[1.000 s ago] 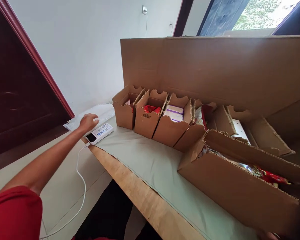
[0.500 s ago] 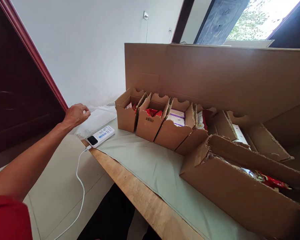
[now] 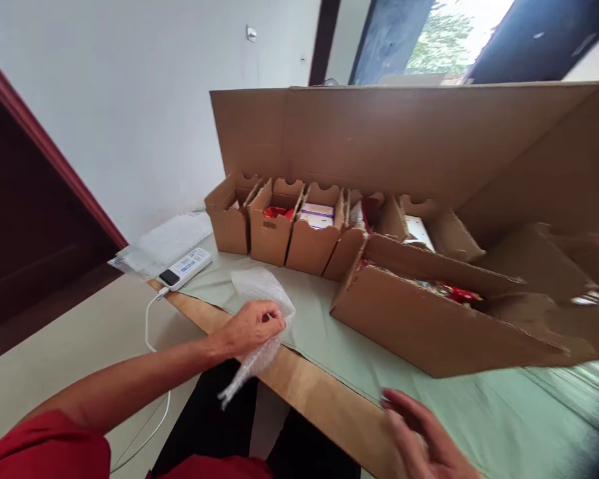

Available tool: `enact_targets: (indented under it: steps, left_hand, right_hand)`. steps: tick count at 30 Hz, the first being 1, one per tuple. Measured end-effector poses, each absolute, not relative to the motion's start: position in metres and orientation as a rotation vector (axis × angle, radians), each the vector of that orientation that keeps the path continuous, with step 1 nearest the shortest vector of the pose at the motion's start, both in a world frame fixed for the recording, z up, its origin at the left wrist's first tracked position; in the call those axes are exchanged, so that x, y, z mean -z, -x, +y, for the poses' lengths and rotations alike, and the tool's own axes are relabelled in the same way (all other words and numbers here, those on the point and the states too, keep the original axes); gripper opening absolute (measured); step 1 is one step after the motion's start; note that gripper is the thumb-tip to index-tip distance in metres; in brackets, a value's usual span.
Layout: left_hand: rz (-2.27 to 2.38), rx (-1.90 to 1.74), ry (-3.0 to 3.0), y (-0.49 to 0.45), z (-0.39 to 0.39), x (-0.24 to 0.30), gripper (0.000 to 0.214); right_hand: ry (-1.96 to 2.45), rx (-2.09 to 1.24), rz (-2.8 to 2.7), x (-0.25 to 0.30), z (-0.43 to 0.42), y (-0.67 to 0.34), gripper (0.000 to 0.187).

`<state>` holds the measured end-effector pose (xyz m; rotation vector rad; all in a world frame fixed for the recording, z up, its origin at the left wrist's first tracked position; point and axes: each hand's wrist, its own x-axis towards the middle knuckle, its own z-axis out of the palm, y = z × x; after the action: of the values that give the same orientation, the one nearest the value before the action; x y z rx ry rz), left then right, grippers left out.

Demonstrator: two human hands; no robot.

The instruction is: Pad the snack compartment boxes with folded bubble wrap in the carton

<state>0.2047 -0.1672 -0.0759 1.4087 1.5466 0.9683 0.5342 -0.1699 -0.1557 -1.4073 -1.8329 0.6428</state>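
My left hand (image 3: 252,329) is closed around a piece of clear bubble wrap (image 3: 264,286), perhaps a bag, at the table's front edge. One part of the wrap lies over the cloth, while a narrow end hangs below the hand. At the lower right, my right hand (image 3: 426,439) is slightly blurred above the table, fingers stretched out and apart, holding nothing. Farther left is a stack of bubble wrap sheets or bags (image 3: 167,236). Beside the stack sits a white power bank (image 3: 187,267) with a dark display and a white cable (image 3: 147,326).
Cardboard bins stand in a row, including one with red packets (image 3: 278,211) and one with white-and-purple packs (image 3: 317,216). A long cardboard box (image 3: 429,326) lies in front. Behind rises a tall cardboard panel (image 3: 379,133). Pale green cloth (image 3: 329,352) covers the table, whose wooden edge (image 3: 299,392) shows.
My left hand has moved from the bubble wrap stack toward me and rightward, now with one piece in it. My right hand has entered at lower right. The view has turned rightward.
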Motion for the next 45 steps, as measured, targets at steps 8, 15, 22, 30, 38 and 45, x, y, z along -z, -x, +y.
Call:
enact_targets:
  steps: [8, 15, 22, 30, 38, 45]
  left_hand:
    - [0.928, -1.083, -0.607, -0.301, -0.173, 0.105, 0.051]
    - [0.795, -0.832, -0.821, -0.309, -0.193, 0.119, 0.070]
    - [1.476, -0.970, -1.879, -0.264, -0.148, 0.141, 0.047]
    - [1.652, -0.652, -2.397, -0.243, -0.124, 0.193, 0.054]
    - [1.727, -0.543, -2.341, -0.240, -0.112, 0.164, 0.056]
    - [1.610, -0.627, -1.869, -0.229, -0.114, 0.117, 0.029]
  right_hand:
    - [1.071, -1.352, -1.611, 0.138, -0.199, -0.482, 0.119]
    - [1.138, -1.481, -1.292, 0.144, -0.188, -0.506, 0.059]
    - [1.202, -1.652, -1.014, 0.123, -0.156, -0.570, 0.050]
    - [1.673, -0.850, -1.177, 0.123, -0.166, -0.645, 0.053]
    - [1.854, -0.614, -1.220, 0.144, -0.181, -0.648, 0.060]
    - [1.678, -0.768, -1.100, 0.143, -0.182, -0.632, 0.036]
